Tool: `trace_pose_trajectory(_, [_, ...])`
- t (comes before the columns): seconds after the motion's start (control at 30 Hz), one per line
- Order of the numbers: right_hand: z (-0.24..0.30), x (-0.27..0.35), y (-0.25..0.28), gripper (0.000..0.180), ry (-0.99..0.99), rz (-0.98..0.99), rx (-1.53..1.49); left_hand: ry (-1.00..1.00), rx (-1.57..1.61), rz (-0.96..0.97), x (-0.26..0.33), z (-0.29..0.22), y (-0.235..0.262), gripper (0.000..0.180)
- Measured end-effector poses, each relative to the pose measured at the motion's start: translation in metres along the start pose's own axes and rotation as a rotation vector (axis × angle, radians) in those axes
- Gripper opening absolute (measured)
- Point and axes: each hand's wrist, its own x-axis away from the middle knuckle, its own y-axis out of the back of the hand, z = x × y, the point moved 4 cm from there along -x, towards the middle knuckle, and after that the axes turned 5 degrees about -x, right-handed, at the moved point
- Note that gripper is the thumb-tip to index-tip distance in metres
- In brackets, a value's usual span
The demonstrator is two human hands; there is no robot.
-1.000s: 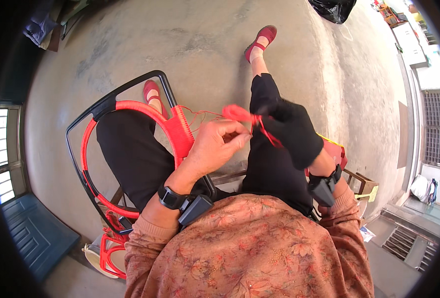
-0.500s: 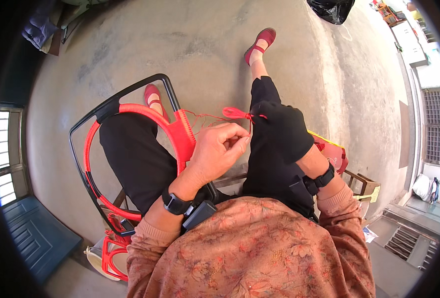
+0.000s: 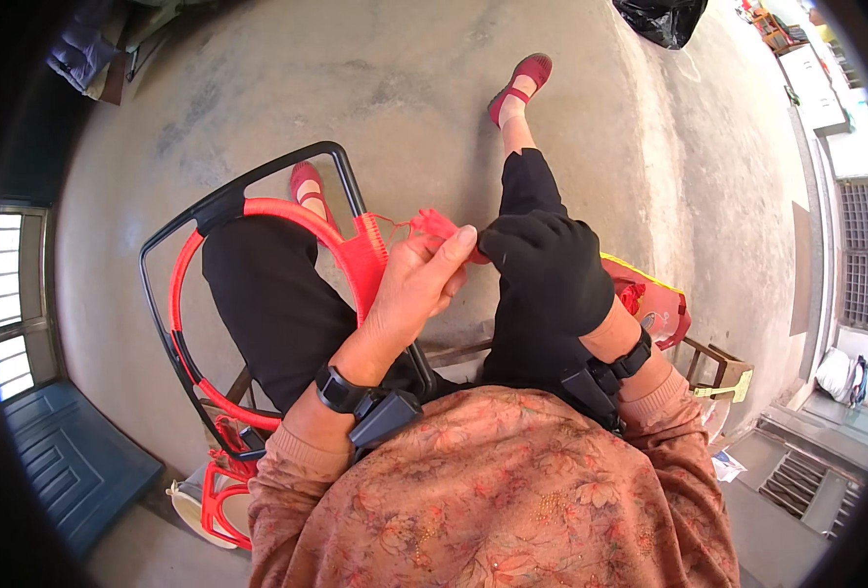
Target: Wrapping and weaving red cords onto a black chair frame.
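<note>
A small bundle of red cord is pinched between the thumb and fingers of my bare left hand. My right hand, in a black glove, is closed at the bundle's right end, its fingertips beside my left thumb; part of the cord is hidden between the hands. A thin strand runs left from the bundle to a black tubular frame. Inside that frame is a ring wrapped in red cord, with a wide red woven section. The frame rests over my left leg.
Below the frame at left, a red openwork piece lies on a pale round container. A red bag with a yellow edge and a wooden stool stand at right. A black plastic bag sits far ahead on the concrete floor.
My left hand has turned and taken hold of the cord bundle, which has shifted left and looks more bunched. The gloved right hand has come slightly left, closer to my left thumb.
</note>
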Motion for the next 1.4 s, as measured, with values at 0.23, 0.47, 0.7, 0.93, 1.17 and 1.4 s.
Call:
trace_pose_trajectory(0.23, [-0.015, 0.004, -0.005, 0.022, -0.194, -0.184, -0.567, -0.057, -0.090, -0.029, -0.003, -0.003, -0.001, 0.026])
trace_pose_trajectory(0.47, [-0.026, 0.011, -0.020, 0.018, -0.397, -0.041, -0.548, 0.007, -0.200, -0.081, -0.003, -0.006, -0.002, 0.022])
trace_pose_trajectory(0.7, [-0.022, 0.003, -0.002, 0.011, -0.200, -0.170, -0.048, -0.234, -0.468, -0.107, -0.005, -0.001, -0.002, 0.014])
trace_pose_trajectory(0.93, [-0.023, 0.018, -0.010, 0.010, -0.414, 0.338, -0.888, -0.290, -0.451, -0.061, -0.006, -0.010, -0.006, 0.011])
trace_pose_trajectory(1.17, [-0.043, 0.008, -0.002, 0.015, -0.210, 0.155, -0.037, -0.307, -0.572, -0.029, -0.001, -0.006, -0.007, 0.009])
trace_pose_trajectory(1.4, [-0.036, 0.010, -0.002, 0.014, -0.503, 0.322, -1.016, -0.379, -0.590, -0.038, -0.010, -0.002, -0.010, 0.008])
